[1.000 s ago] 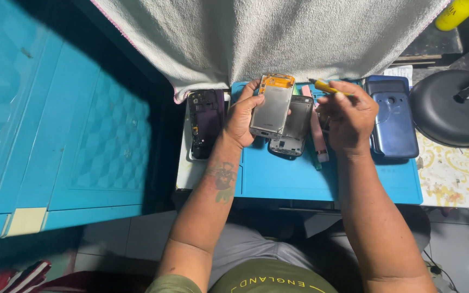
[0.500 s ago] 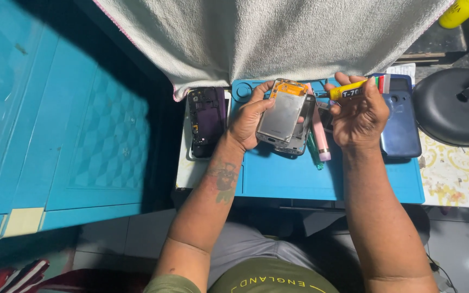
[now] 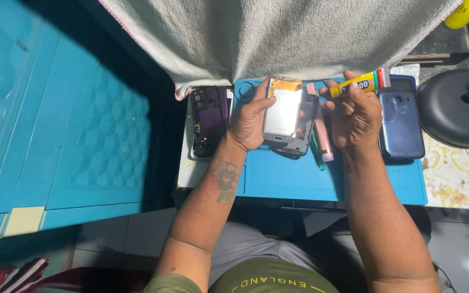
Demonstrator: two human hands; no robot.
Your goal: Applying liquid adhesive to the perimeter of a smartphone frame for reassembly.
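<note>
- The left hand (image 3: 251,119) grips a phone screen part (image 3: 283,111), silver with an orange strip on top; the fingers are closed around its edges, above the blue mat (image 3: 299,182).
- The right hand (image 3: 356,116) holds a small yellow tube (image 3: 359,83) — fingers closed on it, just beside the screen part.
- A dark phone frame (image 3: 207,119) lies on the left; a blue phone back (image 3: 403,122) lies on the right; a grey towel (image 3: 278,32) hangs above.

Bare arms, a tattoo (image 3: 222,182) on the left forearm nearest the blue mat (image 3: 299,182), olive shirt (image 3: 267,279), grey trousers (image 3: 256,244).
</note>
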